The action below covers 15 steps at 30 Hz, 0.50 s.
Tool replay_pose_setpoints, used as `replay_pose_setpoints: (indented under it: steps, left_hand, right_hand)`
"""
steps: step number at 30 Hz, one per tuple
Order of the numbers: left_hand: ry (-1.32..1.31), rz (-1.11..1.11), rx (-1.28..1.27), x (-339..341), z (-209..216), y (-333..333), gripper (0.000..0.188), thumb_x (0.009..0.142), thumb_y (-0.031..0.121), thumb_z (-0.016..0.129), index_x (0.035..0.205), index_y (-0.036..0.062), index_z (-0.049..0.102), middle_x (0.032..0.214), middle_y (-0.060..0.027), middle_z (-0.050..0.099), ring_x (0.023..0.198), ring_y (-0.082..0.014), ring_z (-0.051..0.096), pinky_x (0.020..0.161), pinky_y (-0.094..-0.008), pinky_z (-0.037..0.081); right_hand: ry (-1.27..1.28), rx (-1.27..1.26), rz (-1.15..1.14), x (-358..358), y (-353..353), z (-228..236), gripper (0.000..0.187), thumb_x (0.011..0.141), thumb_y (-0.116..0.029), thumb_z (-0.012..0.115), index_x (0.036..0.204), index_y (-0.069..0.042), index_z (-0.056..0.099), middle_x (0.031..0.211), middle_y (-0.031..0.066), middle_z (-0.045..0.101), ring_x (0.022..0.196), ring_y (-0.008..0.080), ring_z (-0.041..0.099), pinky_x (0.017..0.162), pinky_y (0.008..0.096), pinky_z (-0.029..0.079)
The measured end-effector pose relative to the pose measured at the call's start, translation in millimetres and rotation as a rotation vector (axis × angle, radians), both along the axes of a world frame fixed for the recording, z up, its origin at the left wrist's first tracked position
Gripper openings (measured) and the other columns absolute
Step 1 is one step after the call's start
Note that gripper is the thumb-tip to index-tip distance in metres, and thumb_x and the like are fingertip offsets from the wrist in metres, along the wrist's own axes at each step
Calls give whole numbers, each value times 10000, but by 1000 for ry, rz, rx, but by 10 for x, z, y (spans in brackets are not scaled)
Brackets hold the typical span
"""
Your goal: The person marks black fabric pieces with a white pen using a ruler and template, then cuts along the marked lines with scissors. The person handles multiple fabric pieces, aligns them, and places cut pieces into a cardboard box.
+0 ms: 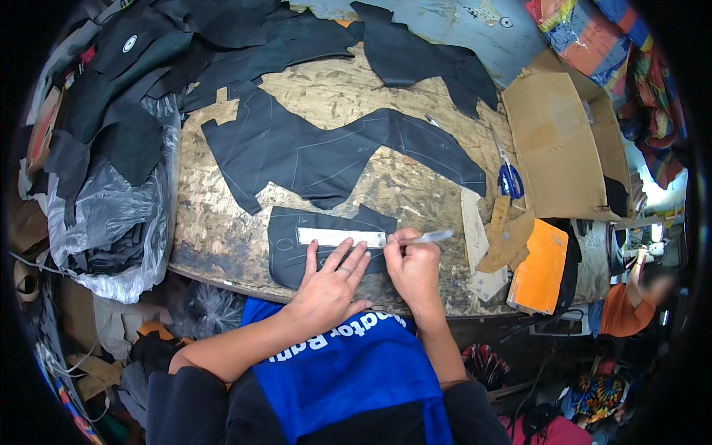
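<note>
Worn bench [211,230]: scissors [510,180] and carton [552,141] sit right of the white strip [315,236]; left fingers [340,253] spread over it, right fingers [397,250] pinch a pen [436,236].

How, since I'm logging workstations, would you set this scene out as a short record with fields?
Left hand: touching a white strip
Right hand: holding a pen near the strip's right end
Beneath the strip: small black piece
Beyond it: larger black piece with pale lines
Right side: blue-handled scissors, orange piece, open cardboard box
Left side: clear plastic bag holding dark scraps
</note>
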<state>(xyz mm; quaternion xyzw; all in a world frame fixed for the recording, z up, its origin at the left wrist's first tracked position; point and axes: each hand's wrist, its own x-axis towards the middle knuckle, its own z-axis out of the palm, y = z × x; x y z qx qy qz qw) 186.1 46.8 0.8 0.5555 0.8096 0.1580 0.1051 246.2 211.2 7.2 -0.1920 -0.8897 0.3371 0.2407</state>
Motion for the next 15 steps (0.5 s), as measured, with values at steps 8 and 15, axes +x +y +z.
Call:
replay_pose_setpoints:
  steps: [8, 15]
  left_hand:
    - [3, 309, -260, -132, 78, -316, 1021, 759, 697, 527, 1434, -14, 241, 1530, -203, 126, 1432, -311, 76, 1026, -703, 74]
    - [-52, 716, -260, -451, 106, -915, 1041, 709, 605, 661, 1429, -18, 241, 1531, -199, 127, 1431, -331, 65, 1017, -709, 33]
  right_hand:
    - [299, -483, -42, -3, -100, -350, 110, 916, -72, 565, 863, 25, 558, 855, 85, 656, 694, 80, 565, 649, 212, 472]
    - [219, -185, -43, -22, -86, -350, 88, 848, -60, 619, 806, 12, 592, 765, 123, 629, 685, 227, 622, 642, 309, 491]
